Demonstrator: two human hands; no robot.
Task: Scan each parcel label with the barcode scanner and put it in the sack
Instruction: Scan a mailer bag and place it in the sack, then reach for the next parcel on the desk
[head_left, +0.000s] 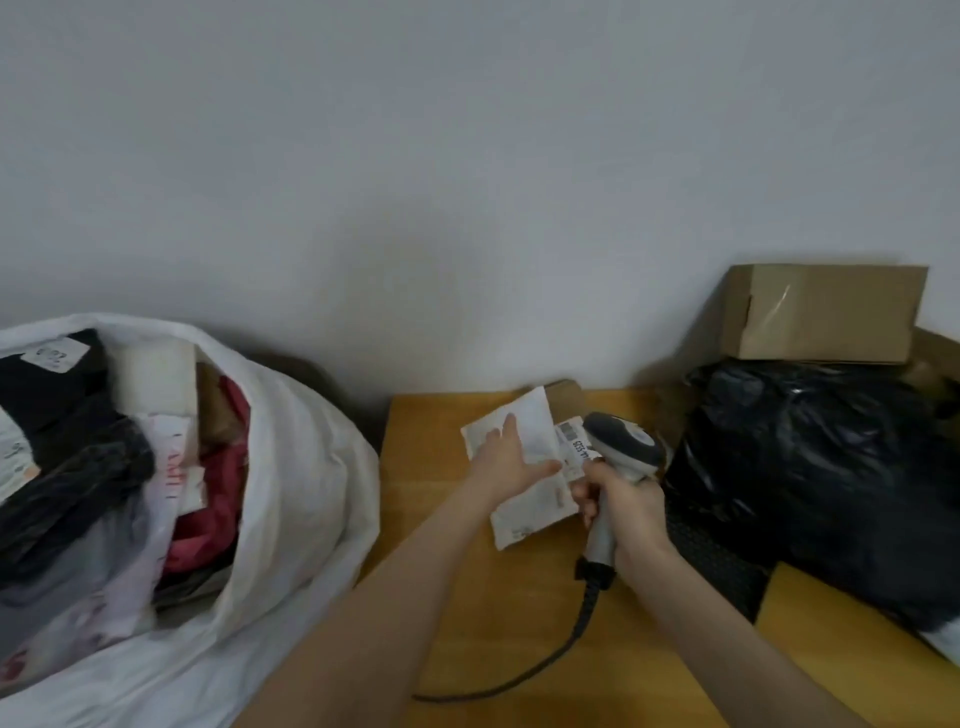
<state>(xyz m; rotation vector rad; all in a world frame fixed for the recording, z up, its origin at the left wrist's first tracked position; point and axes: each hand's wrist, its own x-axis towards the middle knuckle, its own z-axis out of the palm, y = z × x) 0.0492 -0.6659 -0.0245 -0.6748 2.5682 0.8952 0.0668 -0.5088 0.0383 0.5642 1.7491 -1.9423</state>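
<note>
mid-scan, centre right: left hand (506, 464) lies flat-fingered on white parcel (524, 467), right hand (621, 506) grips scanner (621, 449) over label (571, 449). next, probably the sack (291, 467), lower left.

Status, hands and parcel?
Left hand flat on white parcel on table. Right hand grips scanner, aimed at label. Sack open at left, nothing blocking.
</note>
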